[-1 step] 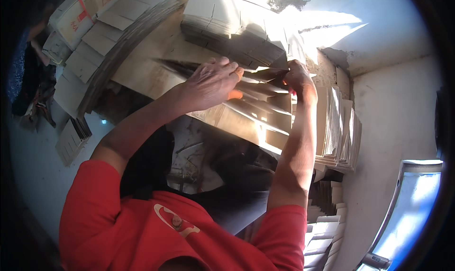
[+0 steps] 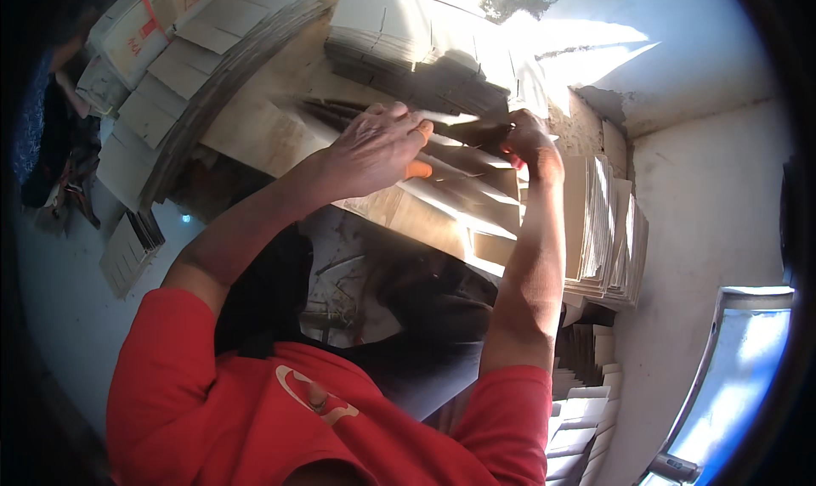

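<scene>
Both my hands are over a set of slotted cardboard strips (image 2: pixel 472 184) standing on edge, partly crossing one another, on the wooden bench. My left hand (image 2: pixel 374 150), with orange covers on the thumb and one finger, is closed at their left side, its fingers curled over a strip; the exact grip is partly hidden. At the far right end, my right hand (image 2: pixel 534 142) pinches a cardboard strip, and a bit of red shows at its fingertips. A shaded strip to the left of my left hand is blurred by motion.
Behind the strips stands a tall stack of slotted cardboard sheets (image 2: pixel 382 27). More cardboard stacks (image 2: pixel 595 223) stand at the right by the wall, and a long fanned row of sheets (image 2: pixel 157 112) runs along the left. The wooden bench (image 2: pixel 246 138) has its edge before my lap.
Both hands have shifted very slightly to the left, and the strips between them have moved a little with them.
</scene>
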Demonstrator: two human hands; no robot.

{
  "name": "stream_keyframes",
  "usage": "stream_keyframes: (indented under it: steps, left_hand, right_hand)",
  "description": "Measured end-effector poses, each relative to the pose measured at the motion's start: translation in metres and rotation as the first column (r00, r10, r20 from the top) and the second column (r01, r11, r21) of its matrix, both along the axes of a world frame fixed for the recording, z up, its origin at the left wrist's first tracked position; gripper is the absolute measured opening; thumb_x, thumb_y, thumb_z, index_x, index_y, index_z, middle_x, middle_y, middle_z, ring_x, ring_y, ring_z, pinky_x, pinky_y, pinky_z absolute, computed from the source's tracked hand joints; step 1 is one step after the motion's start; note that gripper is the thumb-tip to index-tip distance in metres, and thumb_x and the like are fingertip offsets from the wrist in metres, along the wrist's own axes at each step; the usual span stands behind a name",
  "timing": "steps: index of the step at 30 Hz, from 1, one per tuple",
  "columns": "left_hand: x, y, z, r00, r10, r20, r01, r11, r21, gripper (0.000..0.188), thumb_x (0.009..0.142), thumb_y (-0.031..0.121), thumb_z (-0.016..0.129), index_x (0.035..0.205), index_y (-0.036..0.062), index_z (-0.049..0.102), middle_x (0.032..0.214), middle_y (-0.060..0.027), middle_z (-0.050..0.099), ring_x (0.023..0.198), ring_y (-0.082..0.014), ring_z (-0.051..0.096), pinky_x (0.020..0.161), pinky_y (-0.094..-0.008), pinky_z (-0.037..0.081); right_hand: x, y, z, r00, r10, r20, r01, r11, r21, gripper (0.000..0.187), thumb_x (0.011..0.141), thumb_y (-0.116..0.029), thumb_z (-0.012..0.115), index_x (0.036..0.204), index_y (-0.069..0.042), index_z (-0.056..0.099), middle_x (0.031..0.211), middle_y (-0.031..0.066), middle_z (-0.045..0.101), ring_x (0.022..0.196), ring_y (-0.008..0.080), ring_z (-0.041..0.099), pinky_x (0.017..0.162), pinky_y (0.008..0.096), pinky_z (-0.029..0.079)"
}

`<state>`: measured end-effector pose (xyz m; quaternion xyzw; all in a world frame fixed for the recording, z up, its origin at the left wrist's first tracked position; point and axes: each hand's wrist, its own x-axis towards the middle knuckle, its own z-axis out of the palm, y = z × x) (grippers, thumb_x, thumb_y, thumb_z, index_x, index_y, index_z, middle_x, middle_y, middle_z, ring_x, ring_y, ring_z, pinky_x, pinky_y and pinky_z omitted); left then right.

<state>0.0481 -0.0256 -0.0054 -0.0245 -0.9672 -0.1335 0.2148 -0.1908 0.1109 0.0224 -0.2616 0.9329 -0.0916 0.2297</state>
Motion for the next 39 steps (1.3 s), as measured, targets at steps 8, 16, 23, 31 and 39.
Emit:
stream_keyframes:
  steps: [8,16,23,31,39]
  left_hand:
    - [0.019,-0.012,-0.020,0.999,0.009,0.040,-0.011,0.998,0.062,0.059,0.077,0.031,0.071,0.121,-0.0031,0.050,0.119,-0.0137,0.055,0.117,-0.0284,0.048,0.100,-0.0386,0.039]
    - [-0.002,-0.011,-0.047,0.969,-0.131,-0.209,0.133,0.991,-0.006,0.035,0.073,0.008,0.064,0.107,0.0002,0.057,0.098,-0.0086,0.060,0.094,-0.0248,0.054,0.087,-0.0369,0.042]
    - [0.006,-0.002,-0.047,0.968,-0.175,-0.178,0.195,0.976,0.100,0.007,0.066,0.003,0.061,0.068,0.0062,0.055,0.061,-0.0047,0.055,0.073,-0.0228,0.053,0.074,-0.0346,0.041]
    - [0.011,0.007,-0.038,0.984,-0.122,-0.133,0.137,0.984,0.111,0.029,0.072,0.015,0.073,0.098,0.0044,0.066,0.080,-0.0048,0.065,0.082,-0.0226,0.057,0.078,-0.0359,0.045]
    - [0.004,0.006,-0.053,0.988,-0.144,-0.057,0.151,0.974,0.167,0.025,0.075,0.011,0.070,0.098,0.0017,0.066,0.081,-0.0074,0.066,0.075,-0.0240,0.058,0.071,-0.0349,0.048]
  right_hand:
    - [0.040,0.041,-0.015,0.944,-0.218,-0.247,0.020,0.787,-0.616,0.039,0.086,-0.001,0.057,0.125,0.002,0.055,0.091,0.0156,0.065,0.073,0.0211,0.063,0.065,0.0316,0.051]
    - [0.042,0.220,-0.074,0.464,-0.100,-0.880,0.274,0.961,0.035,0.058,0.083,-0.024,0.068,0.130,0.001,0.045,0.118,0.0138,0.055,0.108,0.0311,0.052,0.089,0.0441,0.044]
    - [0.033,0.246,-0.096,0.472,-0.088,-0.877,0.170,0.985,-0.007,0.042,0.078,-0.012,0.064,0.115,0.002,0.052,0.105,0.0128,0.059,0.098,0.0309,0.056,0.084,0.0423,0.044]
    - [0.043,0.232,-0.062,0.487,-0.409,-0.771,0.122,0.907,-0.404,0.026,0.095,-0.026,0.037,0.096,-0.005,0.052,0.084,0.0122,0.063,0.088,0.0294,0.057,0.078,0.0404,0.045]
    - [0.023,0.237,-0.060,0.717,-0.557,-0.419,0.326,0.799,-0.506,0.027,0.095,-0.024,0.047,0.089,0.000,0.054,0.082,0.0183,0.066,0.069,0.0263,0.059,0.069,0.0374,0.047]
